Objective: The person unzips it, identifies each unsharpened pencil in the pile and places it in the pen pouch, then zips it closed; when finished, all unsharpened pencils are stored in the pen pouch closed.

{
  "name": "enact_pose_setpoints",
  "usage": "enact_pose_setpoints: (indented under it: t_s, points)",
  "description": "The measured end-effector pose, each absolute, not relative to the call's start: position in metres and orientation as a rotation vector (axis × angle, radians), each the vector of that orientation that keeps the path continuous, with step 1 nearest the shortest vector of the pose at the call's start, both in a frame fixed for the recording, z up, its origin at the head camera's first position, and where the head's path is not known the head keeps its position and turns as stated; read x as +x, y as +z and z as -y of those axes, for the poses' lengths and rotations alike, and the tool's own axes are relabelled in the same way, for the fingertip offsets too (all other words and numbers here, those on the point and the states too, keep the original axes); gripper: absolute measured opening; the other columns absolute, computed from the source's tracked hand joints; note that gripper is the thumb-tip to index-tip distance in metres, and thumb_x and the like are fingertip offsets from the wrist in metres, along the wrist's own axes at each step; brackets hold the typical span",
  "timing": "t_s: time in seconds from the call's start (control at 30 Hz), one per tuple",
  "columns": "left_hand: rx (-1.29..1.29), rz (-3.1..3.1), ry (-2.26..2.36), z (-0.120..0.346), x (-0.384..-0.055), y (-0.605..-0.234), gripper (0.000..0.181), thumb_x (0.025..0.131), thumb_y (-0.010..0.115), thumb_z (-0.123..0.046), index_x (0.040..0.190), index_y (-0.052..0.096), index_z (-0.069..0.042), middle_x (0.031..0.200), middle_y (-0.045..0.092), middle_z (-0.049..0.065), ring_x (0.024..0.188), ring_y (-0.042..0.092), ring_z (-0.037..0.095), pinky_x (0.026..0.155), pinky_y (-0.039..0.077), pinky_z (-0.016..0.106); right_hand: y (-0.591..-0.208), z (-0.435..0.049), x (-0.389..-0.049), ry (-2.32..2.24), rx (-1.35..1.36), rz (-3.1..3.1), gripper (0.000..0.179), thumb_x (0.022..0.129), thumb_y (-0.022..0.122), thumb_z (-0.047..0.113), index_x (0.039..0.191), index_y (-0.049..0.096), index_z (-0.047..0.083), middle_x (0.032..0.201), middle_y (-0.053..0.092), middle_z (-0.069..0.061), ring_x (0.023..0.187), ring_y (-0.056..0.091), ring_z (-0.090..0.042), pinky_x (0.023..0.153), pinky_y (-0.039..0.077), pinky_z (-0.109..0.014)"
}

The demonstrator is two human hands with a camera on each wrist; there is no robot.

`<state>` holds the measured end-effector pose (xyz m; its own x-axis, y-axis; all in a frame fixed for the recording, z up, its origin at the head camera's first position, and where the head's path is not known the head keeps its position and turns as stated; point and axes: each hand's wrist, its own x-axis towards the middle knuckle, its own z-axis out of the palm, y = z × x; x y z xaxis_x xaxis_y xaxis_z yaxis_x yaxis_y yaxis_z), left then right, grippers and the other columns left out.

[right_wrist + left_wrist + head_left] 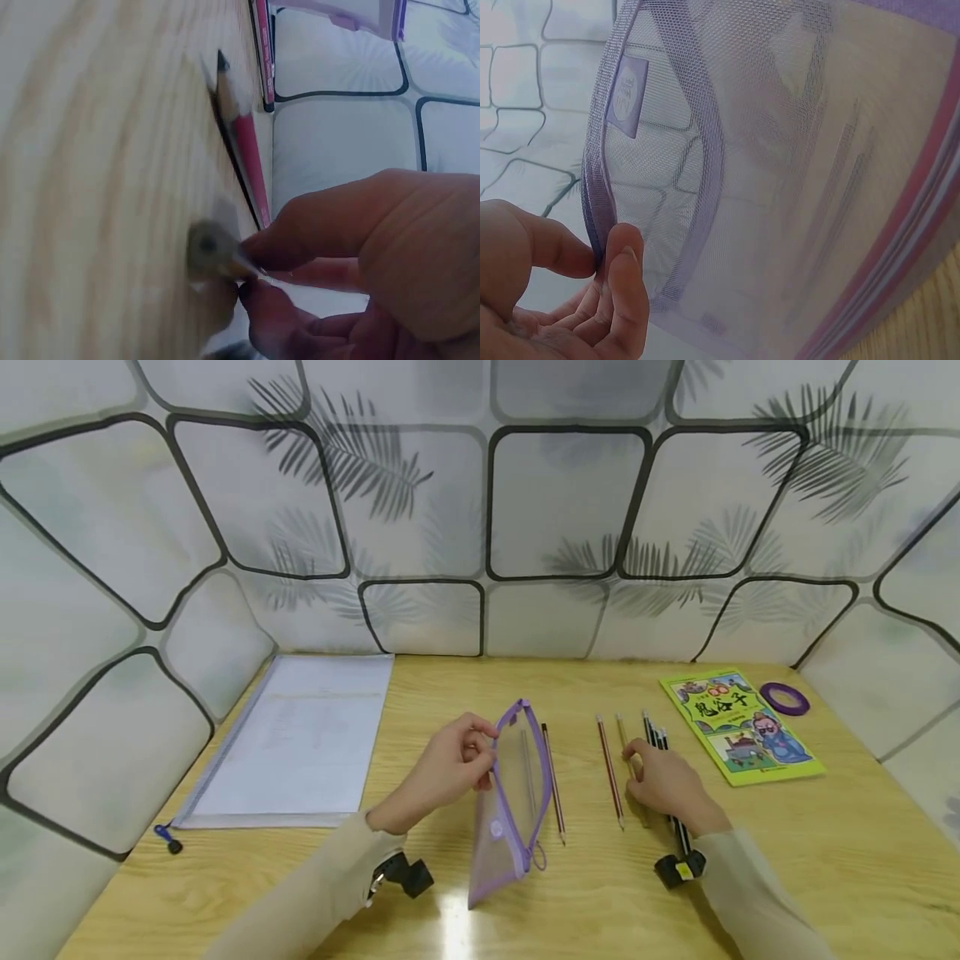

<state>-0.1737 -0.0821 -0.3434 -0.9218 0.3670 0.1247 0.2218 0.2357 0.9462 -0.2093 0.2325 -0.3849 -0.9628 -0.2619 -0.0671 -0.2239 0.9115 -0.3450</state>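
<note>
My left hand (448, 758) pinches the rim of a purple mesh zip pouch (495, 872), whose mouth gapes open. In the left wrist view, thumb and fingertips meet on the pouch's edge band (594, 180). A slim pencil shows through the mesh, though whether it lies inside or behind I cannot tell. Over the table, my right hand (670, 782) pinches a plain wood-coloured pencil (621, 731). Its blurred end (208, 246) faces the right wrist camera. Left of that hand lies a red pencil (611, 774). Several dark pencils (654, 732) lie partly hidden beneath the hand.
Another dark red pencil (556, 789) lies right beside the pouch. A green comic-covered book (738, 727) and a purple tape roll (802, 704) are at the right. At the left is a clear document folder (300, 743) with a blue-and-black zip pull (168, 839). Patterned padded walls (420, 618) border the table.
</note>
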Motion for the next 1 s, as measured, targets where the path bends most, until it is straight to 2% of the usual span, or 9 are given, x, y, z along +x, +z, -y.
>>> enact_pose_setpoints:
  t_s: [0.17,0.4,0.57,0.8,1.0]
  points:
    - [0.558,-2.373,1.770,0.081,-0.175,-0.344,0.023,0.093,0.050,0.001,0.116,0.051,0.003,0.080,0.062,0.013,0.059,0.061,0.014,0.060,0.057,0.045,-0.389,-0.234,-0.208,-0.540,-0.362,-2.936,0.046,0.078,0.059,0.008,0.120,0.046,-0.009,0.055,0.045,-0.001,0.049,0.036,-0.014,0.047,0.029,-0.027]
    - [0.551,-2.391,1.762,0.081,-0.176,-0.340,0.022,0.094,0.050,0.001,0.115,0.052,0.002,0.081,0.062,0.013,0.060,0.062,0.017,0.059,0.057,0.040,-0.383,-0.235,-0.213,-0.502,-0.316,-2.925,0.047,0.077,0.063,0.016,0.112,0.053,-0.013,0.080,0.063,-0.013,0.066,0.052,-0.022,0.061,0.048,-0.040]
    - [0.546,-2.406,1.789,0.082,-0.174,-0.344,0.022,0.093,0.051,0.002,0.115,0.052,0.003,0.080,0.062,0.014,0.059,0.062,0.016,0.060,0.057,0.046,-0.380,-0.234,-0.215,-0.613,-0.374,-2.919,0.041,0.082,0.062,0.016,0.111,0.053,-0.012,0.082,0.064,-0.014,0.063,0.055,-0.018,0.055,0.047,-0.035]
    - [0.571,-2.419,1.798,0.080,-0.174,-0.345,0.022,0.092,0.051,0.002,0.114,0.052,0.005,0.078,0.061,0.015,0.057,0.061,0.014,0.056,0.057,0.041,-0.371,-0.227,-0.209,-0.775,-0.418,-2.934,0.031,0.085,0.061,0.011,0.106,0.053,-0.009,0.079,0.059,-0.009,0.062,0.049,-0.015,0.054,0.041,-0.028]
    - [0.557,-2.429,1.764,0.080,-0.175,-0.344,0.023,0.092,0.051,0.001,0.115,0.052,0.003,0.079,0.062,0.012,0.058,0.062,0.016,0.056,0.057,0.042,-0.363,-0.217,-0.200,-0.927,-0.468,-2.926,0.032,0.085,0.058,0.006,0.113,0.054,-0.009,0.080,0.059,-0.007,0.064,0.049,-0.013,0.055,0.042,-0.027]
